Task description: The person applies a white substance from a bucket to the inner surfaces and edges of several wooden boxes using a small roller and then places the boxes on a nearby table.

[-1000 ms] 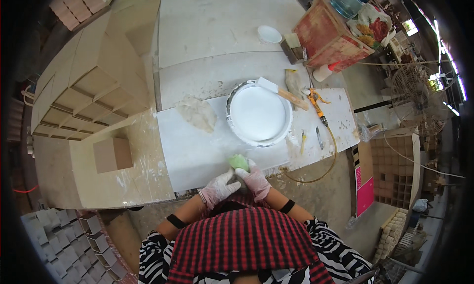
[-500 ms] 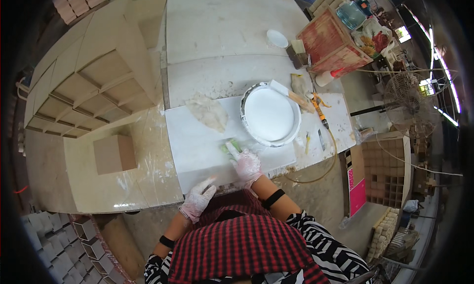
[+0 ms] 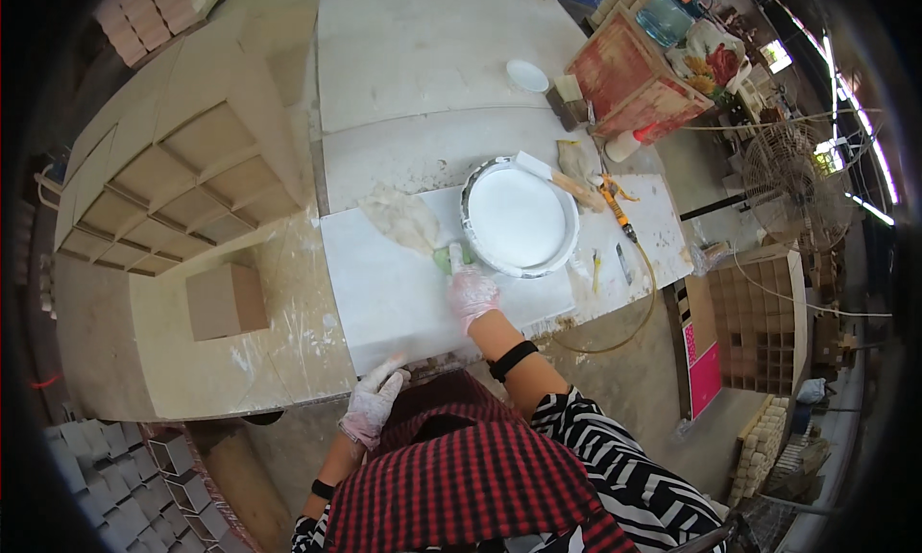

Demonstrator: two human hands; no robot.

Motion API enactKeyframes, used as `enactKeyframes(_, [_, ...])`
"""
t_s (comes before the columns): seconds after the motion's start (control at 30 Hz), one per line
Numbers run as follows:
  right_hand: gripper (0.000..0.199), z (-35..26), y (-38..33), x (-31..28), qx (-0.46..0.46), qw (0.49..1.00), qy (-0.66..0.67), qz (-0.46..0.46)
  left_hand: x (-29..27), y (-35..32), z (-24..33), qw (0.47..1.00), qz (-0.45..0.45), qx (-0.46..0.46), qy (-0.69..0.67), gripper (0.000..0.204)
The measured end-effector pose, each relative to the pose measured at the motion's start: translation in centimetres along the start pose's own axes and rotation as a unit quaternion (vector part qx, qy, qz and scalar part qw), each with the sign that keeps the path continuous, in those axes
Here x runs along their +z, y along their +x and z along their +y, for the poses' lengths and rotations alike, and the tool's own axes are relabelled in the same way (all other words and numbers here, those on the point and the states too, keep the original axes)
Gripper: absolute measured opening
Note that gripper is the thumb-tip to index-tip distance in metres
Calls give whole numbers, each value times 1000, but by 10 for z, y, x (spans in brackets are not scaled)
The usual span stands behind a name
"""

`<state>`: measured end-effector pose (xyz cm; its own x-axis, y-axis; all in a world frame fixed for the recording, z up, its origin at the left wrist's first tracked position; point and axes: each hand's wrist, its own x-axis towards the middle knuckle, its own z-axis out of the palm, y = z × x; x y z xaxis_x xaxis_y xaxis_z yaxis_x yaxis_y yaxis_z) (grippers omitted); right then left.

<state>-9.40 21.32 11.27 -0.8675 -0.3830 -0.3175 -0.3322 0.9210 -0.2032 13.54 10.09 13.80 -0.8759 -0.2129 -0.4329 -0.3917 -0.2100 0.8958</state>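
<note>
My right hand, in a pink-smeared translucent glove, presses a small light-green pad on the white sheet. Whether the pad is a sponge or a scraper I cannot make out. Just right of these fingers stands a round tub of white paint, with a wood-handled brush laid across its rim. A crumpled, beige cloth lies beyond the hand. My left hand, gloved too, rests at the sheet's front edge, fingers stretched out and holding nothing.
Left on the table are a brown box and a large compartmented cardboard piece. An orange air gun with a hose, a yellow cutter and a red-tipped bottle lie right of the tub. A white bowl sits farther back.
My right hand has slid away from me with the green pad, up beside the tub and near the cloth. The left hand stays at the front edge, shifted slightly.
</note>
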Motion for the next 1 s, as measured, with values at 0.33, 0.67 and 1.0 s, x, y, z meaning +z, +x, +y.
enactKeyframes(0.33, [63, 42, -31, -10, 8, 1000, 2, -2, 12, -55, -8, 997, 63, 29, -25, 30])
enactKeyframes(0.67, [45, 154, -65, -29, 52, 958, 282, -20, 0, -107, -31, 980, 172, 70, -71, 28])
enactKeyframes(1.0, [43, 106, -129, -25, -27, 263, 901, -345, -27, -111, -12, 969, 235, 50, -50, 29])
